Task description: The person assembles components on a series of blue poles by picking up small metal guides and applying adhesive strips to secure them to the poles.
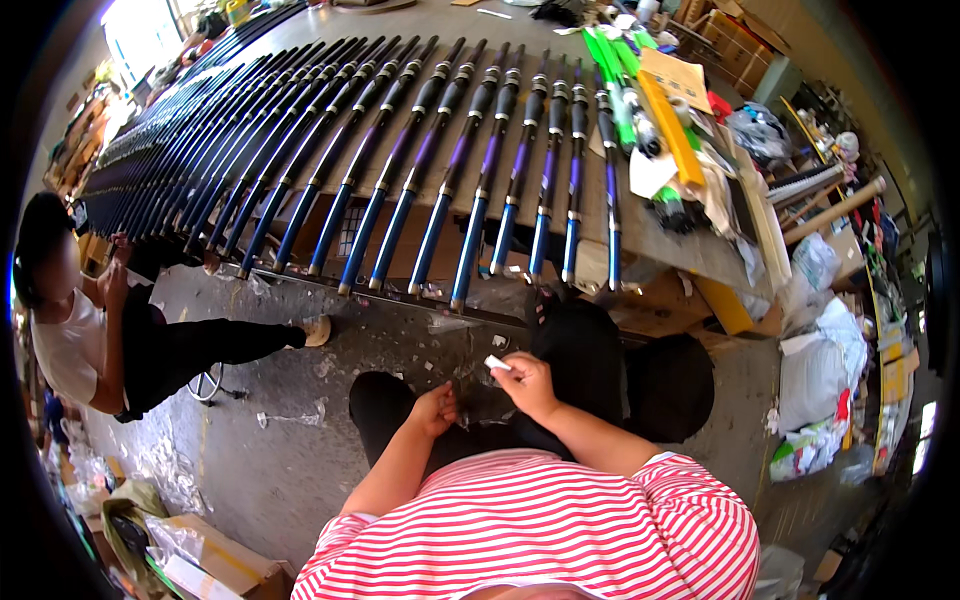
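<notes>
Between my right thumb and fingers is a small white piece (497, 364), perhaps paper or cloth; my right hand (527, 386) is closed on it above my lap. My left hand (436, 410) hovers a little apart to its left, fingers curled in a pinch; whatever it holds, if anything, is too small to make out. In front of me a long row of fishing rods (428, 150) lies side by side on the table, dark with purple and blue sections. Their blue butt ends point toward me and overhang the near edge, beyond both hands.
Seated at the left is another person (75, 330) at the row's far end. Green strips (612, 90) and a yellow bar (672, 125) lie on the table's right part. Plastic bags (815, 375) are piled at the right; a cardboard box (215, 555) stands lower left. Scraps litter the floor (300, 400).
</notes>
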`<state>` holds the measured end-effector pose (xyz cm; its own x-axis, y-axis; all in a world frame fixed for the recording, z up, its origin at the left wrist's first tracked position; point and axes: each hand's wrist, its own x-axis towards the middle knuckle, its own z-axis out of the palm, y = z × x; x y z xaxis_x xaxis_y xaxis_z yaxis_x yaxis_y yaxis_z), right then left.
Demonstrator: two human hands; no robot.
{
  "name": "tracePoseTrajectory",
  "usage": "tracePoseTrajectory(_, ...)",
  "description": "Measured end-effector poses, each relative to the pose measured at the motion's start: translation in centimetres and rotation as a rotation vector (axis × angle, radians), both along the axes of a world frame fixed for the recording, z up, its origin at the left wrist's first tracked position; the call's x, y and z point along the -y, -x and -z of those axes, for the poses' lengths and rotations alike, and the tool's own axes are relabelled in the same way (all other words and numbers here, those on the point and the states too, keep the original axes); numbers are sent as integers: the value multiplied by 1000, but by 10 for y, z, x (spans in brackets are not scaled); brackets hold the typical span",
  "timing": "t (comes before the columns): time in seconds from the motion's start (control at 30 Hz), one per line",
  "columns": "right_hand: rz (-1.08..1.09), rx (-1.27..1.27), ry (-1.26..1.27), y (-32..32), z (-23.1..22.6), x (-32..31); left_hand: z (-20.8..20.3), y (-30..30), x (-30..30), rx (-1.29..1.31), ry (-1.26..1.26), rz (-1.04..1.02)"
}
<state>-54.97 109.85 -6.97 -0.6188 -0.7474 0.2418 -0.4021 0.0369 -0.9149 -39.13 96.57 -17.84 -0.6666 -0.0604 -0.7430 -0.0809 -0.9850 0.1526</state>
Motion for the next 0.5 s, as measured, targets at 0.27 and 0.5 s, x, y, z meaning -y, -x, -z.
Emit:
tracePoseTrajectory(0.27,-139,149,-165,20,16,15,7,3,-10,156,-63,-125)
tracePoseTrajectory(0.5,-254,75,-205,58,16,-17,8,61,-72,104,-102,-142)
